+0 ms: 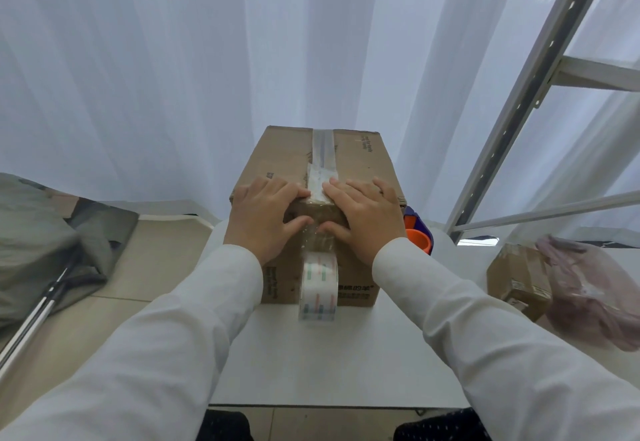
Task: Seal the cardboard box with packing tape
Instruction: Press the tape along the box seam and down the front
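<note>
A brown cardboard box [360,163] stands on a white table [346,364]. A strip of clear tape [323,153] runs along its top seam and over the near edge. From that strip a roll of clear packing tape [318,290] hangs against the box's front face. My left hand [265,219] and my right hand [363,215] lie flat over the near top edge, one on each side of the tape. Fingers rest on the lid and thumbs press the tape on the front face.
An orange and blue tape dispenser [417,232] sits behind the box's right side. A smaller cardboard box [516,278] and a pink plastic bag [595,291] lie at the right under a metal shelf frame [540,70]. Grey cloth [41,243] lies at the left.
</note>
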### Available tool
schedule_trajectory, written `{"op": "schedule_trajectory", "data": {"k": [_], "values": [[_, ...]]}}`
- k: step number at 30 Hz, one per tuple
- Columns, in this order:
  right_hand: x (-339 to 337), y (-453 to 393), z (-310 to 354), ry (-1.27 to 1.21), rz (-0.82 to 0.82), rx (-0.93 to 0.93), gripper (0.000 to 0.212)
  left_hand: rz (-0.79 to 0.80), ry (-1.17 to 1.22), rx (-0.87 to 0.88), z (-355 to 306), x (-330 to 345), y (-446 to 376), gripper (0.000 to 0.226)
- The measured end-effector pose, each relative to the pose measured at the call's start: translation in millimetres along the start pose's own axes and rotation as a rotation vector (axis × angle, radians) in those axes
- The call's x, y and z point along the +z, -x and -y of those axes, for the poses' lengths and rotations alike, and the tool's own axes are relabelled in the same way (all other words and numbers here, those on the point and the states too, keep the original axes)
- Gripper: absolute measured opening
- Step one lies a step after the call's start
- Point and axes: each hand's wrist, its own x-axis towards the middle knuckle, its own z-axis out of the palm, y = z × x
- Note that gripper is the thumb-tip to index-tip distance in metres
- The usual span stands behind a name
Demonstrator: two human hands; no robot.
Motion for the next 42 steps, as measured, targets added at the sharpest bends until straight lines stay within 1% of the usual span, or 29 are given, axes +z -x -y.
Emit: {"op": "schedule_trajectory", "data": {"k": [2,5,12,18,22,24,28,33,37,39,42], "values": [[-2.1,-0.7,-0.7,-0.019,0.025,0.004,0.056,-0.008,-0.021,0.013,-1.4,0.8,2.4,0.040],[-4.3,-2.5,-0.8,-0.050,0.015,0.017,0.053,-0.013,-0.041,0.022,-2.0,2.0,1.9,0.039],[7.0,-0.9,-1.6,-0.001,-0.054,-0.002,0.053,0.005,-0.065,0.024,-2.4,3.1,-2.2,0.039],[3.9,2.7,3.3,0.057,0.032,0.006,0.059,0.069,-0.098,0.037,-1.8,0.6,-1.1,0.042],[-0.2,2.2,6.7,0.036,0.055,0.021,0.063,0.082,-0.041,0.047,3.4,-2.1,0.5,0.041],[-4.3,-2.5,10.1,0.032,0.035,0.030,0.062,0.075,0.000,0.044,5.1,-2.7,-0.2,0.037],[-0.6,-9.9,18.3,0.049,-0.025,0.037,0.055,0.058,0.036,0.032,5.8,-2.3,-1.5,0.033],[17.9,-3.7,18.9,0.087,-0.062,0.027,0.063,0.051,0.035,0.034,6.1,-0.2,-2.6,0.032],[22.8,1.2,20.3,0.119,-0.094,0.014,0.063,0.048,0.031,0.038,5.1,-0.7,-0.8,0.032],[21.2,2.4,20.0,0.112,-0.074,0.009,0.066,0.059,0.031,0.044,5.3,-1.4,0.2,0.034],[11.1,2.5,18.1,0.061,0.017,-0.025,0.072,0.075,0.010,0.060,5.6,-3.4,2.7,0.041]]}}
